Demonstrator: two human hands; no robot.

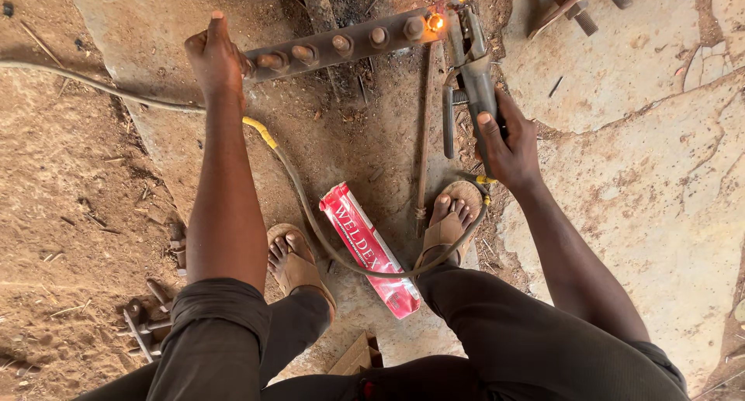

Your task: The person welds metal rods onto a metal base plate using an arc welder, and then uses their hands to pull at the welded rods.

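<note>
My left hand (214, 58) grips the left end of a rusty metal bar (341, 43) studded with several bolts, which lies across the ground at the top. My right hand (508, 141) is closed around the handle of a welding electrode holder (475, 67). Its tip meets the right end of the bar, where a small orange glow (435, 21) shows. A grey cable (310, 215) with a yellow taped section runs from the holder's rear, curving past my sandalled feet (295, 263).
A red packet of welding rods (369, 248) lies between my feet. A long thin rod (424, 137) rests upright in view beside it. Bolted metal pieces (578, 5) lie at top right, more bolts (143, 319) at lower left. Cracked concrete slabs (660, 176) and dirt surround.
</note>
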